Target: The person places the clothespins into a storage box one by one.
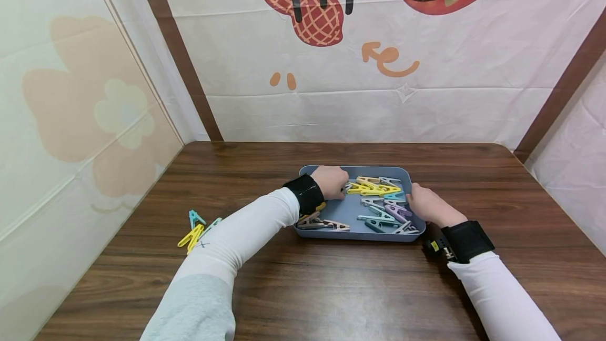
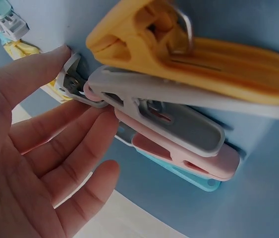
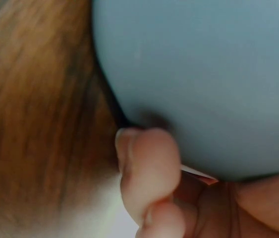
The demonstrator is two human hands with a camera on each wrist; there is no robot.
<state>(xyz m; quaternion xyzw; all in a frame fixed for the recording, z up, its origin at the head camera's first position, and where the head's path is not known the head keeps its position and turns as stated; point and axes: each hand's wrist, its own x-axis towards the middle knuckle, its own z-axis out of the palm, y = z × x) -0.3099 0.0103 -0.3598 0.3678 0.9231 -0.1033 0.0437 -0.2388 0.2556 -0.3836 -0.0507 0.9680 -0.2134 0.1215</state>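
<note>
A blue-grey tray [image 1: 352, 236] holds many plastic clothespins in several colours. My left hand [image 1: 331, 182] reaches into its left part. In the left wrist view the thumb and fingertips pinch a small grey clothespin [image 2: 74, 83]. Right beside it lie an orange clothespin [image 2: 198, 59], a larger grey one [image 2: 179, 124], a pink one [image 2: 179, 159] and a turquoise one [image 2: 206, 183]. My right hand [image 1: 433, 207] grips the tray's right end, with its fingers curled against the outer wall [image 3: 194, 89] in the right wrist view.
On the brown wooden table [image 1: 331, 288], a yellow clothespin [image 1: 191, 237] and a turquoise clothespin [image 1: 195, 218] lie at the left, partly behind my left sleeve. Yellow clothespins [image 1: 371, 188] sit at the tray's back, and a purple one [image 1: 399, 212] at its right. A printed cloth [image 1: 331, 114] hangs behind the table.
</note>
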